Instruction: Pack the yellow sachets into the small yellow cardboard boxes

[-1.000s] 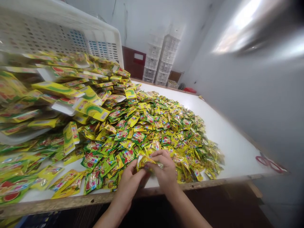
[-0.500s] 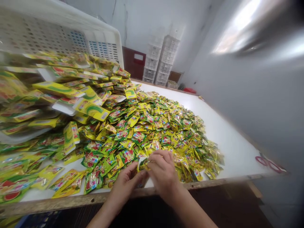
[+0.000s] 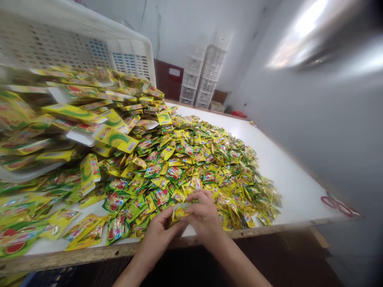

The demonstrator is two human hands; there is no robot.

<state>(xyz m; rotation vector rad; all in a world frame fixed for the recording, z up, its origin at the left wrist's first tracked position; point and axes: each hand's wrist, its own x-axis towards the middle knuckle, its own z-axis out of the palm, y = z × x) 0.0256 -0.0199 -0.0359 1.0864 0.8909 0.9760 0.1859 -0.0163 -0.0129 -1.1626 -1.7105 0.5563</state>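
Observation:
Near the table's front edge, my left hand [image 3: 161,231] is closed around a small carton, mostly hidden by the fingers, with a pale flap [image 3: 183,205] showing at its open end. A yellow packet [image 3: 178,214] shows at that opening. Bent over it from the right, my right hand [image 3: 205,217] has its fingertips closed on the packet. Just beyond both hands spreads a large heap of shiny green and yellow packets [image 3: 191,159], some with watermelon pictures.
At left a tipped white plastic basket [image 3: 146,48] spills flat yellow cartons [image 3: 116,137], several with open flaps, onto the packets. Red-handled scissors [image 3: 338,205] lie at the white table's [image 3: 295,187] right corner. Stacked white crates [image 3: 209,75] stand by the far wall.
The right fingers have shifted slightly at the carton's mouth, and more of the yellow packet now shows between the hands. The left hand has barely moved; the heap looks the same.

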